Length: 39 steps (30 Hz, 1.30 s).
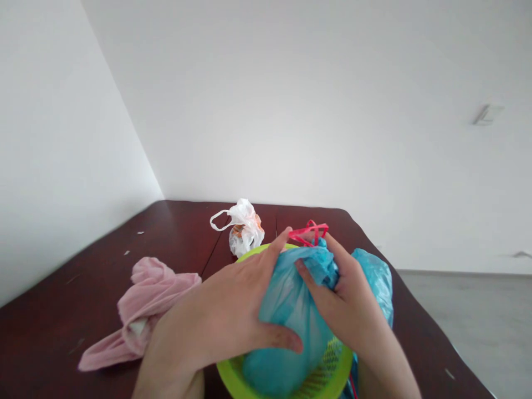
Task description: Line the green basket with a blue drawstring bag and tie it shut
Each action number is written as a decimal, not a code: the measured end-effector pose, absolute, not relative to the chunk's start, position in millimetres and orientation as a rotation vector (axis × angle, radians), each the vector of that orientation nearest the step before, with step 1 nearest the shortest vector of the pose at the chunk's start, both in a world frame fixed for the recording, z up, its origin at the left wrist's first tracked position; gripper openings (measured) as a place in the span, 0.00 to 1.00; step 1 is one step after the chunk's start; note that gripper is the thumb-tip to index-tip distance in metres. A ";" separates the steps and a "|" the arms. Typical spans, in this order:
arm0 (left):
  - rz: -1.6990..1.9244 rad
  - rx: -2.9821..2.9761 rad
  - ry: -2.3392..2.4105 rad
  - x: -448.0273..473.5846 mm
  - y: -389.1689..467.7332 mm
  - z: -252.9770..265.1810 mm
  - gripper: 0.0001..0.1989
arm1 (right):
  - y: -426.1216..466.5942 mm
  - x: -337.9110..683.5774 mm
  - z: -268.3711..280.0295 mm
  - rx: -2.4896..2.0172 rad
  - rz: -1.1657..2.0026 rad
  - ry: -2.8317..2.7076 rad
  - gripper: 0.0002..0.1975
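Being held inside or just above a round, lime-green plastic basket with holes (347, 366), which one cannot be told, is a thin blue plastic bag (293, 306). Its bunched top is gripped by the right hand (341, 293), near red plastic strings (313, 228). Its side is cupped by the left hand (241, 299), fingers spread. If pulled too hard, the bag could be torn.

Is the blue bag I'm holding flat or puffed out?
Puffed out: the blue bag swells roundly below the bunched top by your right hand. Contents: cannot tell.
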<state>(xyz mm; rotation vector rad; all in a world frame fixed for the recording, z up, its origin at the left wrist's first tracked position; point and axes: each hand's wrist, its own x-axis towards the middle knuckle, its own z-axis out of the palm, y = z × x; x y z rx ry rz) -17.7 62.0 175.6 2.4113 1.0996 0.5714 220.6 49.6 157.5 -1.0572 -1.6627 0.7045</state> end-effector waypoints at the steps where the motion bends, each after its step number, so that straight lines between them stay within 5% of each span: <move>1: 0.533 2.410 1.055 -14.5 61.6 178.4 0.72 | 47.7 220.1 158.2 -1.023 0.696 -1.633 0.15; 5: 0.632 2.350 0.864 4.0 60.2 187.8 0.52 | 39.4 216.0 156.7 -0.956 0.682 -1.618 0.15; 10: 0.728 2.367 0.886 11.9 65.5 181.7 0.26 | 32.2 211.9 155.1 -0.981 0.706 -1.703 0.27; 18: 0.819 2.391 0.959 -3.3 79.4 182.0 0.25 | 30.5 210.1 161.9 -1.022 0.482 -1.834 0.46; 24: 0.823 2.371 1.005 1.3 79.0 182.0 0.26 | 41.6 211.1 155.2 -1.288 -0.072 -1.663 0.30; 28: 0.763 2.453 0.964 2.4 78.1 178.2 0.24 | 39.2 211.3 159.1 -1.240 0.259 -1.735 0.19; 36: 0.874 2.472 1.054 9.7 71.1 187.8 0.11 | 30.8 210.2 167.0 -1.034 0.591 -1.857 0.49; 39: 0.886 2.443 1.031 13.4 74.0 184.2 0.11 | 36.9 209.4 162.3 -1.012 0.629 -1.840 0.46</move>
